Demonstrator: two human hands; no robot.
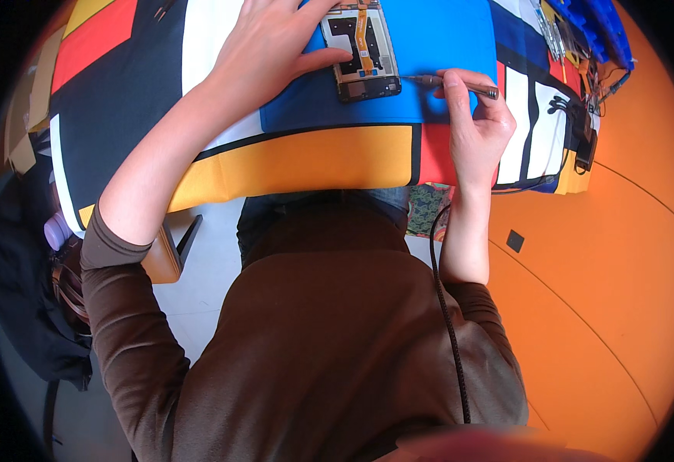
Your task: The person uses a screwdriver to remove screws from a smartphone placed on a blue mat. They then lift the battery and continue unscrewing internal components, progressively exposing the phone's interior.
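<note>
An opened smartphone (364,54), its inside laid bare with an orange ribbon cable (363,40) down the middle, lies on a blue mat (437,38). My left hand (275,38) holds it from the left, the thumb across its frame and the index finger by its top end; the other fingertips run out of the picture. Between thumb and fingers of my right hand (479,115) is a slim precision screwdriver (468,87), held nearly level. Its tip points left, close to the phone's lower right edge; whether they touch I cannot tell.
A cloth with coloured blocks (298,165) covers the table. At the far right lie thin metal tools (554,35), a blue tray (595,31) and dark cables (560,104). A cardboard box (33,108) stands at the left; a braided cord (445,308) hangs along my right arm.
</note>
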